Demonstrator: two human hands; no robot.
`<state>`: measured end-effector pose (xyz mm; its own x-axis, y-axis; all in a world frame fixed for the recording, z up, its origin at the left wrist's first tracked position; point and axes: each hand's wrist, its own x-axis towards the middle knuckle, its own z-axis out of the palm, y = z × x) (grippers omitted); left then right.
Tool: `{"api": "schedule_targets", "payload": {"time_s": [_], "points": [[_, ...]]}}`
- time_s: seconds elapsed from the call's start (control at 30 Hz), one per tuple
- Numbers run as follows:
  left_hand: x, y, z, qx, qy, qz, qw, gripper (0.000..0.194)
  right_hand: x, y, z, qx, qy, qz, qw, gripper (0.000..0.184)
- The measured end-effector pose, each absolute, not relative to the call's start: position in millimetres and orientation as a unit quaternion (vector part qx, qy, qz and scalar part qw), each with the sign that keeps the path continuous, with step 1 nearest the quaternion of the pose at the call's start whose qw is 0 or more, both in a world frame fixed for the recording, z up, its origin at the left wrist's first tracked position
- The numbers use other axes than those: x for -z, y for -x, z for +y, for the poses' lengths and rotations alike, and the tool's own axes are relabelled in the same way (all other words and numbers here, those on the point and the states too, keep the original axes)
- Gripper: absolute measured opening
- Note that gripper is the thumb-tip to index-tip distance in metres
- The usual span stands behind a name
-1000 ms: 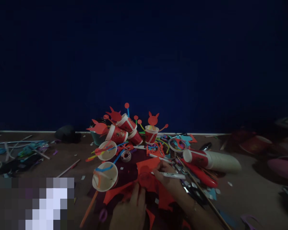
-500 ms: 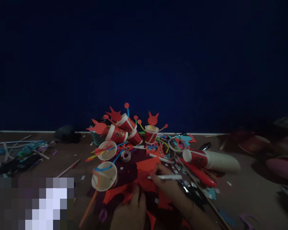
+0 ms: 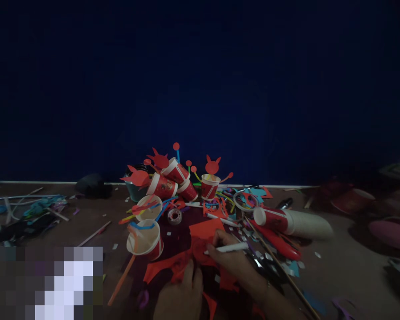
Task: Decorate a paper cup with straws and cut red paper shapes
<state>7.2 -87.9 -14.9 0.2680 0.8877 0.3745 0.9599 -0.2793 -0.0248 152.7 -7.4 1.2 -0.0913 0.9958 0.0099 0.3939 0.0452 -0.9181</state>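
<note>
A white marker point(image 3: 232, 247) is gripped in my right hand point(image 3: 231, 260), fingers closed round it, its tip at the red paper point(image 3: 206, 230). My left hand point(image 3: 182, 295) lies on the lower part of the red paper, fingers stretched out and holding nothing; the fingertips press near a cut-out area. Left of the hands stands a paper cup point(image 3: 145, 242) with blue and orange strips at its rim, and behind it is another cup point(image 3: 149, 209) with coloured strips. Cut red scraps point(image 3: 228, 279) lie under and beside my right wrist.
Behind are red paper cups point(image 3: 210, 190) with red animal-head cut-outs. A tape roll point(image 3: 175, 216) lies near the middle. On the right are a stack of cups point(image 3: 308, 224), a red tool point(image 3: 280, 242), a long stick point(image 3: 280, 266) and scattered paper bits. A dark blue wall point(image 3: 200, 89) rises behind.
My right hand and the marker have shifted slightly, and the marker now slants more. The near left cup has tipped, showing more of its red side. My left hand stays put.
</note>
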Motion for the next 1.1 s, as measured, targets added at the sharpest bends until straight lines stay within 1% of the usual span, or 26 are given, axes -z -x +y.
{"api": "schedule_targets", "payload": {"time_s": [0.2,0.4,0.6,0.77,1.1], "points": [[13.5,-6.5,-88.7,0.135,0.791,-0.584,0.121,0.024,4.3,-152.0,-5.4,-0.414,0.574,-0.579,0.405,0.024],[14.2,-7.4,-88.4,0.14,0.788,-0.59,0.11,0.025,3.4,-154.3,-5.7,-0.404,0.561,-0.612,0.384,0.016],[15.8,-6.7,-89.2,0.137,0.79,-0.584,0.128,0.027,5.7,-154.8,-7.6,-0.432,0.559,-0.593,0.387,0.021],[13.9,-5.1,-88.8,0.136,0.796,-0.576,0.125,0.026,5.1,-154.5,-9.0,-0.413,0.567,-0.609,0.369,0.021],[16.2,-6.4,-88.0,0.122,0.794,-0.586,0.108,0.03,5.3,-154.1,-9.2,-0.408,0.568,-0.609,0.374,0.021]]}}
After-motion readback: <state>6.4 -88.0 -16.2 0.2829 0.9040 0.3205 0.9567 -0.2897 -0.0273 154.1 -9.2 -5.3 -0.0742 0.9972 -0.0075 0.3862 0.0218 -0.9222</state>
